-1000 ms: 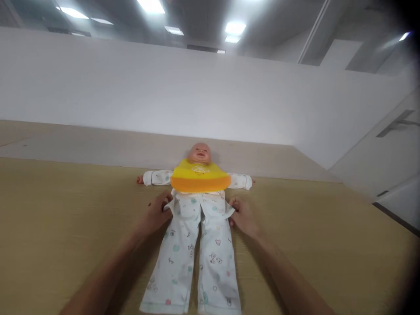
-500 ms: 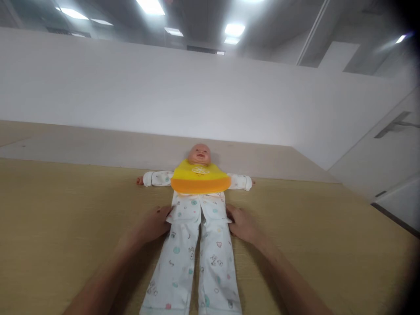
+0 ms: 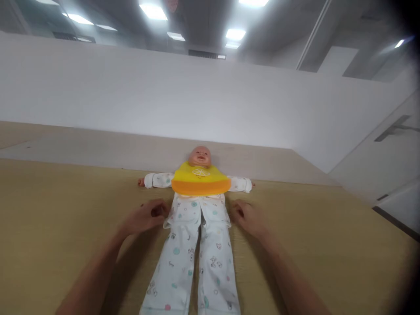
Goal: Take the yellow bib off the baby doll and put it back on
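Observation:
A baby doll (image 3: 200, 156) lies on its back with both arms stretched out sideways. Round its neck is a yellow bib (image 3: 213, 173) with an orange pocket and a white citrus-slice print. It wears a white patterned top (image 3: 186, 208) and matching trousers (image 3: 177, 267). My left hand (image 3: 147, 215) is beside the top's hem, its fingers loosely curled with a gap to the thumb and nothing between them. On the other side, my right hand (image 3: 249, 216) is bent close to the hem, slightly blurred, also holding nothing that I can see.
The doll rests on a wooden tabletop (image 3: 72, 201). Behind it runs a paler strip (image 3: 98, 146) against a white wall (image 3: 197, 96), with glass above. A door handle (image 3: 393, 127) shows at the far right.
Both hands have let go of the top's hem and drawn outward, the left one moving left and the right one right. The doll lies as before.

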Available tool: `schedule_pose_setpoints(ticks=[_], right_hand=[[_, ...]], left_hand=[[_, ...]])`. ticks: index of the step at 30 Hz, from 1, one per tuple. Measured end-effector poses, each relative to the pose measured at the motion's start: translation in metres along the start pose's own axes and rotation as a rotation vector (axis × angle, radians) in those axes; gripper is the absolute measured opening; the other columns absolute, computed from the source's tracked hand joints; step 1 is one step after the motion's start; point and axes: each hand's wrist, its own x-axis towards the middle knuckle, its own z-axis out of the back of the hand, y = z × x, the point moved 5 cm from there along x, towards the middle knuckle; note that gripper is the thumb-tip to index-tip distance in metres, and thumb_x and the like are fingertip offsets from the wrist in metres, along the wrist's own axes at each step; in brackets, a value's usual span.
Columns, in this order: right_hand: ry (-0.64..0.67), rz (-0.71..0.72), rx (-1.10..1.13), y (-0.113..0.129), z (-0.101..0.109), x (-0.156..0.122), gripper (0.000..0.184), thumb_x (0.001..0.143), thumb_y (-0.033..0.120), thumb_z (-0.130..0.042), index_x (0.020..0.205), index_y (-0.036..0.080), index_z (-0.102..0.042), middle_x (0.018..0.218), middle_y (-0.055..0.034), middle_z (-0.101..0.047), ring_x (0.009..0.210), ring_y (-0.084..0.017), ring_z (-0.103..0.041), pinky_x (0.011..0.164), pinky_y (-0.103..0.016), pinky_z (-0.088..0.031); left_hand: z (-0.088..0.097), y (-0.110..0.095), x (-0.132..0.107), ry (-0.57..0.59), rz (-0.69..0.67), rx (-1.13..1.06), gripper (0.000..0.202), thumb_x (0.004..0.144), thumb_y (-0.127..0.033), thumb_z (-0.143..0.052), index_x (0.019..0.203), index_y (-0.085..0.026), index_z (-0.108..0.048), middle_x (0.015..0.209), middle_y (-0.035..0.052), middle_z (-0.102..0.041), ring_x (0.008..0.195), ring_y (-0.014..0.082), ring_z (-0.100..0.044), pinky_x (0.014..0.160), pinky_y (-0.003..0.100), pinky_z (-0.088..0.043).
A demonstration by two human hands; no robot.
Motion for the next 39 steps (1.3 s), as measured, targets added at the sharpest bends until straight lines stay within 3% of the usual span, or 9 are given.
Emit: schedule_pose_setpoints(ticks=[3,5,8,12,15,23,27,31,39], right_hand=[[-0.142,-0.107,-0.005,-0.024,-0.002,0.01,0.026,0.084,0.019,-0.046,0.104,0.015,-0.06,0.096,-0.0081,-0.067,0.085,-0.02,-0.061,0.071,-0.027,-0.042],[-0.236,-0.074,-0.015,-0.034,-0.003,0.016,0.027,0.083,0.019,-0.047,0.105,0.013,-0.061,0.1,-0.0097,-0.065,0.092,-0.022,-0.06,0.079,-0.03,-0.043],[-0.321,0.056,-0.024,-0.035,-0.006,0.021,0.029,0.081,0.017,-0.047,0.106,0.013,-0.061,0.107,-0.0103,-0.063,0.101,-0.023,-0.056,0.09,-0.033,-0.042],[-0.279,0.235,-0.025,-0.013,-0.014,0.026,0.029,0.082,0.016,-0.047,0.107,0.015,-0.062,0.111,-0.0087,-0.064,0.107,-0.022,-0.054,0.096,-0.033,-0.04],[-0.229,0.274,0.001,0.0,-0.018,0.033,0.029,0.082,0.013,-0.046,0.106,0.015,-0.061,0.115,-0.0086,-0.064,0.107,-0.021,-0.055,0.096,-0.032,-0.039],[-0.272,0.097,0.013,-0.015,-0.018,0.057,0.036,0.08,0.014,-0.047,0.114,0.011,-0.058,0.112,-0.0124,-0.064,0.106,-0.024,-0.056,0.094,-0.034,-0.041],[-0.284,0.116,0.032,-0.013,-0.017,0.054,0.036,0.078,0.013,-0.047,0.112,0.011,-0.06,0.111,-0.012,-0.065,0.105,-0.022,-0.056,0.094,-0.032,-0.04],[-0.286,0.136,0.06,-0.006,-0.017,0.042,0.031,0.077,0.011,-0.047,0.105,0.012,-0.061,0.109,-0.0116,-0.065,0.103,-0.022,-0.057,0.092,-0.032,-0.042],[-0.225,0.059,0.184,-0.002,-0.022,0.028,0.029,0.08,0.015,-0.045,0.106,0.014,-0.059,0.112,-0.0109,-0.065,0.104,-0.023,-0.058,0.091,-0.034,-0.045]], left_hand=[[0.007,0.012,0.014,-0.111,0.056,0.032,0.021,0.077,-0.036,-0.047,0.077,-0.019,-0.059,0.072,0.0011,-0.061,0.068,0.0182,-0.055,0.063,0.029,-0.042],[0.01,0.02,0.022,-0.23,0.097,0.053,0.023,0.079,-0.037,-0.044,0.078,-0.019,-0.058,0.072,0.0013,-0.059,0.068,0.0183,-0.055,0.064,0.03,-0.041],[0.004,0.027,0.035,-0.281,0.102,0.117,0.022,0.079,-0.034,-0.043,0.079,-0.018,-0.057,0.075,0.0028,-0.061,0.071,0.0193,-0.057,0.065,0.03,-0.041],[-0.005,0.022,0.051,-0.23,0.02,0.213,0.019,0.078,-0.03,-0.045,0.076,-0.018,-0.059,0.08,0.0056,-0.066,0.075,0.0205,-0.059,0.066,0.031,-0.039],[-0.006,0.017,0.061,-0.214,-0.02,0.243,0.019,0.076,-0.027,-0.045,0.079,-0.019,-0.062,0.089,0.008,-0.068,0.081,0.022,-0.06,0.069,0.031,-0.039],[-0.003,0.031,0.08,-0.349,0.026,0.191,0.029,0.08,-0.031,-0.046,0.1,-0.016,-0.059,0.103,0.0121,-0.068,0.095,0.0264,-0.062,0.078,0.035,-0.044],[-0.01,0.036,0.078,-0.418,-0.035,0.159,0.029,0.078,-0.028,-0.047,0.101,-0.015,-0.058,0.106,0.0129,-0.066,0.101,0.0259,-0.06,0.088,0.037,-0.044],[-0.02,0.039,0.068,-0.398,-0.024,0.092,0.029,0.077,-0.026,-0.046,0.102,-0.016,-0.058,0.1,0.0091,-0.067,0.092,0.0225,-0.06,0.085,0.035,-0.046],[-0.035,0.018,0.04,-0.352,-0.091,-0.002,0.018,0.072,-0.022,-0.044,0.084,-0.02,-0.058,0.085,0.005,-0.067,0.083,0.0198,-0.062,0.08,0.031,-0.048]])
